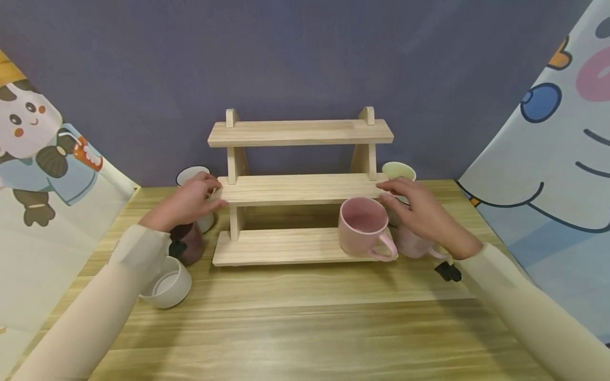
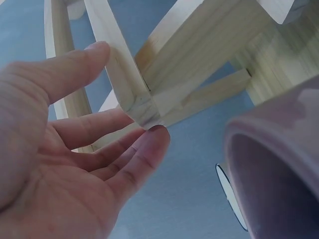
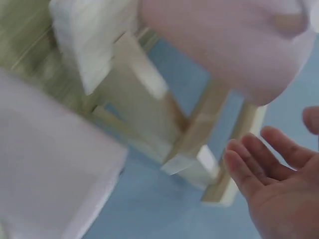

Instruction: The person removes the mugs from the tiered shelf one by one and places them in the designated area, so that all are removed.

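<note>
A three-tier wooden shelf (image 1: 286, 189) stands on the table. My left hand (image 1: 190, 200) holds the left end of its middle board, which lies between thumb and fingers in the left wrist view. At the right end of that board is my right hand (image 1: 416, 209); its fingers (image 3: 249, 159) are loosely bent around nothing in the right wrist view, thumb apart. A pink mug (image 1: 358, 241) sits upright on the bottom board's right end, handle toward the right front. The top board (image 1: 300, 133) bears nothing.
Left of the shelf are a white cup with a dark rim (image 1: 193, 172), a dark mauve mug (image 1: 193, 246) and a low white bowl (image 1: 169, 288). To the right stand a pale green cup (image 1: 399, 170) and a pale pink mug (image 1: 412, 244), both partly hidden by my right hand.
</note>
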A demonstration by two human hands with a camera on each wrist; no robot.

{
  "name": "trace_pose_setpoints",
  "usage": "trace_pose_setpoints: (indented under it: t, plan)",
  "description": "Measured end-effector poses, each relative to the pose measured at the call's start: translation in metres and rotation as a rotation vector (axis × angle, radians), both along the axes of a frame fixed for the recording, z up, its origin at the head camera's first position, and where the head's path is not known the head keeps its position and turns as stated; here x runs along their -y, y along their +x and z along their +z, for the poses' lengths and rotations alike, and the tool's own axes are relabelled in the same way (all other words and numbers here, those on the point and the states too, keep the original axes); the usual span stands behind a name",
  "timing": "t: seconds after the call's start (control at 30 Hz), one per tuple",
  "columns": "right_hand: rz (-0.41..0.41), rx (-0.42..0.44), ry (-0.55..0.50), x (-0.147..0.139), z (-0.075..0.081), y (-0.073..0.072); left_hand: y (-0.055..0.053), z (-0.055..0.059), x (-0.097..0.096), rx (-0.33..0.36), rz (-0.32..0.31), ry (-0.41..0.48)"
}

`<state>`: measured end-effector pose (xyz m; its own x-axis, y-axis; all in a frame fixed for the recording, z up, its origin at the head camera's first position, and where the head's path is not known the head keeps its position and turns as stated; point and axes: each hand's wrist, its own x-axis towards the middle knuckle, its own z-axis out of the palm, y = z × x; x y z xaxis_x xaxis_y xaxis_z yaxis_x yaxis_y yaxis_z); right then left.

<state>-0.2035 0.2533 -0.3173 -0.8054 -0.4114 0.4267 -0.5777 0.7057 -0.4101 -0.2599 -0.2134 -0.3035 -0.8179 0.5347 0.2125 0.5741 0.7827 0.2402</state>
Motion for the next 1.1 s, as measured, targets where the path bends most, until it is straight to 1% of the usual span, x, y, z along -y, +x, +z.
trace_pose_setpoints:
  t: [0.1,0.2,0.27,0.4,0.5,0.7,0.83,0.93,1.1]
  plan:
    - [0.027,0.015,0.025,0.009,0.004,0.010,0.000,0.000,0.000,0.000,0.001,-0.003]
    - [0.040,0.057,0.066,0.020,0.006,0.016,0.001,0.001,-0.001,0.012,0.012,-0.009]
    - [0.025,0.088,0.092,0.026,0.005,0.019,0.002,0.001,0.000,0.024,0.021,-0.015]
    - [0.005,0.139,0.102,0.034,0.003,0.022,0.002,0.001,0.000,0.030,0.018,-0.017]
    - [0.003,0.139,0.114,0.035,0.003,0.023,0.002,0.001,0.000,0.026,0.016,-0.018]
    - [-0.005,0.113,0.142,0.037,0.002,0.023,0.002,0.001,-0.001,0.033,0.042,-0.034]
    - [-0.007,0.113,0.141,0.036,0.002,0.023,0.002,0.001,-0.002,0.034,0.046,-0.040]
    - [-0.002,0.117,0.134,0.037,0.003,0.022,0.001,0.001,-0.002,0.034,0.042,-0.040]
    - [0.016,0.108,0.120,0.038,0.004,0.023,0.001,0.001,-0.001,0.020,0.016,-0.034]
